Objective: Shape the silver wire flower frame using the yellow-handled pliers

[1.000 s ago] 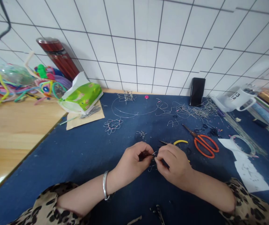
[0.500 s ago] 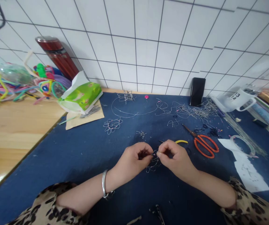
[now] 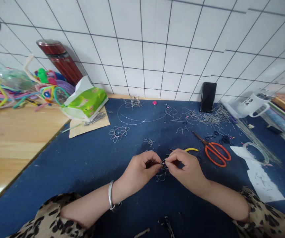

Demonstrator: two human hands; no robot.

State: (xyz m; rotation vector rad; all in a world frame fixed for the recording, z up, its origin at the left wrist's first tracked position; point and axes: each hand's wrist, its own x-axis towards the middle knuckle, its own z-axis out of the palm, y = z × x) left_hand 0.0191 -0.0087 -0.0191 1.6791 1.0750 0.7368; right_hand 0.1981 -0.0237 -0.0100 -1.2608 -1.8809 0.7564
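My left hand (image 3: 142, 167) pinches a thin silvery wire piece (image 3: 160, 177) between thumb and index finger. Its bent loops hang below the fingertips, above the dark blue mat (image 3: 88, 172). Close beside it, my right hand (image 3: 185, 165) is also pinched on the wire, thumb against index finger, the two sets of fingertips almost touching. The exact spot each hand grips is small and partly hidden by the fingers. Behind my right hand, a curved yellow handle (image 3: 191, 149) of a tool shows, the rest mostly covered. A small wire cluster (image 3: 149, 142) lies just beyond my left hand.
Orange-handled scissors (image 3: 217, 153) lie to the right, near torn white paper (image 3: 266, 183) and a clear ring (image 3: 256, 153). Farther back are a flower-shaped wire piece (image 3: 119, 133), tangled wire (image 3: 212, 115), a phone (image 3: 208, 97), a mug (image 3: 253, 104) and a green tissue pack (image 3: 88, 102).
My right fingertips have shifted slightly left, closer to the left ones. Both hands keep their pinch on the wire piece. The whole view has drifted a little.
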